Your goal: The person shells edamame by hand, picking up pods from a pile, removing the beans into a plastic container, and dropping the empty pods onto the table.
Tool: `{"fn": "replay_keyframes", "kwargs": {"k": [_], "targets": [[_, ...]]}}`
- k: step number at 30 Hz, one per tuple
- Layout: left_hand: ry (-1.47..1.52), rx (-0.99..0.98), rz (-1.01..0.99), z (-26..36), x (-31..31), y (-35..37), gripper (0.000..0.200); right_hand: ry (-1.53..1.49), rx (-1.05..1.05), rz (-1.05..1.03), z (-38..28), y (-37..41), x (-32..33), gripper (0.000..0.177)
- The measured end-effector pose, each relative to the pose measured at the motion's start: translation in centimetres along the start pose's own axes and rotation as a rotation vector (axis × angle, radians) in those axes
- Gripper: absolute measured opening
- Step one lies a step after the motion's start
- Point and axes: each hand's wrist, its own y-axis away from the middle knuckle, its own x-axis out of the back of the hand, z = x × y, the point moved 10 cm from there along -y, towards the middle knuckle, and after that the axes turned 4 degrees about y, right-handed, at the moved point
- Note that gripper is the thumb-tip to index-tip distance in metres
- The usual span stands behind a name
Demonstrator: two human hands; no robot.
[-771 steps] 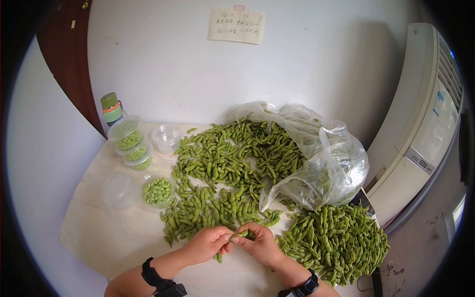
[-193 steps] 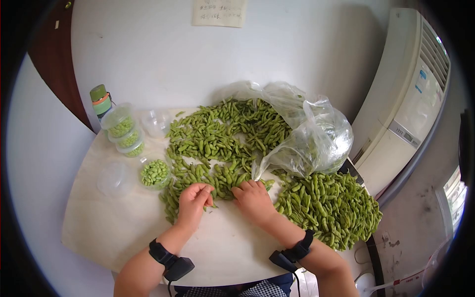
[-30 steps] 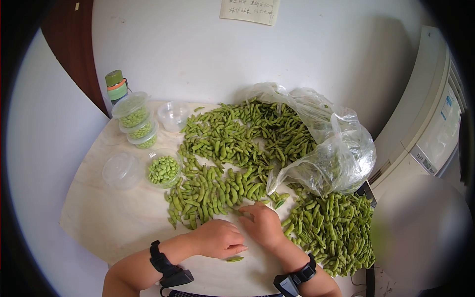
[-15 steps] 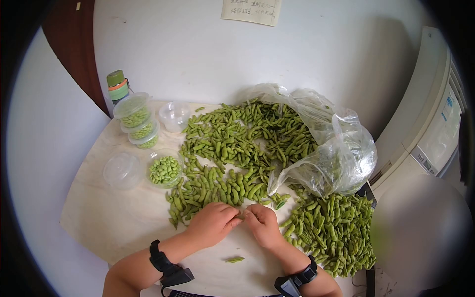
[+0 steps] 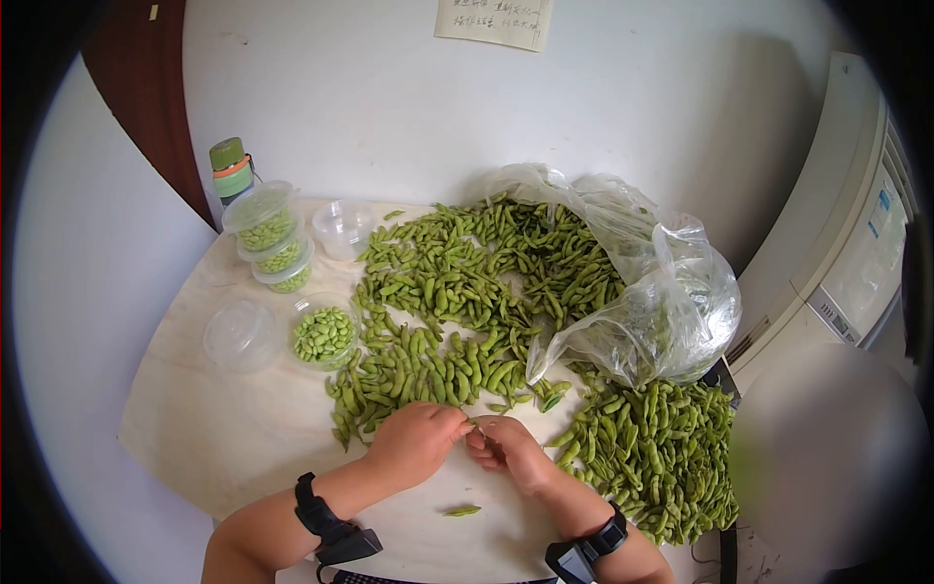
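Note:
My left hand (image 5: pixel 416 444) is closed at the near edge of the spread of green pods (image 5: pixel 428 365), its fingertips pinching a small pod that is mostly hidden. Close on its right, my right hand (image 5: pixel 508 452) has its fingers curled at the same pod, and the fingertips of both hands nearly meet. One loose pod (image 5: pixel 461 510) lies on the table below them. Shelled beans fill an open round tub (image 5: pixel 325 335) to the upper left of my left hand, with a clear lid (image 5: pixel 240 336) beside it.
Stacked bean tubs (image 5: pixel 275 237) and an empty tub (image 5: pixel 343 229) stand at the back left, near a green bottle (image 5: pixel 232 171). A clear plastic bag (image 5: pixel 671 302) lies at the right, above another pod heap (image 5: pixel 657 457). A blurred pale shape covers the lower right.
My right hand has turned and dropped slightly, its fingers now curled lower. My left hand has shifted a little, its fingertips still pinched.

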Motion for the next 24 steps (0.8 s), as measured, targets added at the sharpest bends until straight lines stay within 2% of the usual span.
{"fn": "replay_keyframes", "kwargs": {"k": [4, 6, 15, 19, 21, 23, 24], "targets": [[0.006, -0.026, -0.040, 0.5, -0.5, 0.1, 0.013, -0.102, -0.037, -0.028, 0.2, 0.0, -0.1, 0.017], [-0.016, -0.045, -0.050, 0.9, -0.6, 0.1, 0.014, -0.103, -0.060, 0.037, 0.1, 0.2, 0.3, 0.012], [-0.092, -0.100, -0.055, 1.8, -0.7, 0.4, 0.017, -0.099, 0.011, 0.103, 0.1, 0.1, 0.7, 0.011], [0.034, 0.043, -0.108, 0.3, -1.1, 0.3, 0.019, -0.077, 0.019, 0.148, 0.2, 0.2, 0.6, 0.012], [0.114, 0.107, -0.118, -0.3, -1.1, 0.2, 0.021, 0.196, 0.181, 0.189, -0.8, 0.4, 0.8, 0.012], [0.348, 0.280, -0.175, -1.8, -1.7, 0.5, 0.024, 0.195, 0.184, 0.167, -0.5, 0.3, 0.9, 0.013], [0.348, 0.280, -0.175, -1.8, -1.8, 0.5, 0.024, 0.193, 0.187, 0.145, -0.4, 0.2, 0.8, 0.015]]}}
